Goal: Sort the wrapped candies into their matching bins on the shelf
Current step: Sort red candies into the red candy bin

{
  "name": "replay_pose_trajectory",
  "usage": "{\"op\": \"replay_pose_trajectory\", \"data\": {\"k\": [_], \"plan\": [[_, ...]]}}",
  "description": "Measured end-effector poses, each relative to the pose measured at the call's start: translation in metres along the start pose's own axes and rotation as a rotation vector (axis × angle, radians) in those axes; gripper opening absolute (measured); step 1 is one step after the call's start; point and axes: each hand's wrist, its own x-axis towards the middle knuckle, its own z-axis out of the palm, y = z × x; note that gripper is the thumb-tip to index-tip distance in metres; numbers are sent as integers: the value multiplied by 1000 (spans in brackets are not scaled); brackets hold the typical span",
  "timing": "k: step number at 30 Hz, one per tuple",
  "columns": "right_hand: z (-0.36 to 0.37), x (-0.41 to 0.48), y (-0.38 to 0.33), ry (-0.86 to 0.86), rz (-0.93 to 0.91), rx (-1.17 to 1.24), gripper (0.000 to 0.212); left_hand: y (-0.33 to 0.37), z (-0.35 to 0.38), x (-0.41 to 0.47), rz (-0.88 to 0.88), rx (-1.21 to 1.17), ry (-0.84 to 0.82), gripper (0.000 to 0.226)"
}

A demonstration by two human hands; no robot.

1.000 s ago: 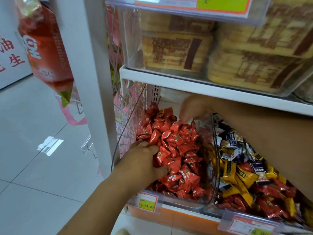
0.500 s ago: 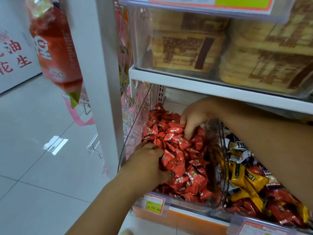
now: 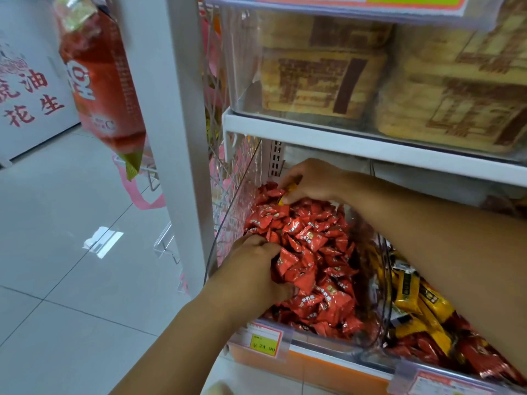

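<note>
Deep in the red-candy bin (image 3: 370, 334), the right hand (image 3: 312, 181) pinched a yellow candy (image 3: 288, 192) between its fingers; likely next, the neighbouring bin.

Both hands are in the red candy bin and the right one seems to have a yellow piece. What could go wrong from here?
1. The yellow candy is only pinched at the fingertips of the right hand; it could slip and sink among the red candies.
2. The left hand, dug into the heaped pile near the bin's front edge, might push pieces over it.
</note>
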Motion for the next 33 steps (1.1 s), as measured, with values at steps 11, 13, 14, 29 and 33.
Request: {"op": "replay_pose_trajectory", "data": {"k": [11, 13, 14, 29, 33], "plan": [[-27, -76, -13, -140, -110, 194, 27, 31, -13, 0, -12, -276, 426, 55], [-25, -78, -15, -199, -88, 277, 25, 31, -14, 3, 16, -269, 443, 45], [-28, -79, -14, -196, -58, 311, 25, 30, -14, 3, 16, -263, 458, 36], [23, -24, 4, -387, 80, -678, 89, 15, -9, -7, -153, -386, 332, 21], [-10, -19, 13, -273, 108, -270, 46, 15, -12, -9, -141, -449, 360, 18]]}}
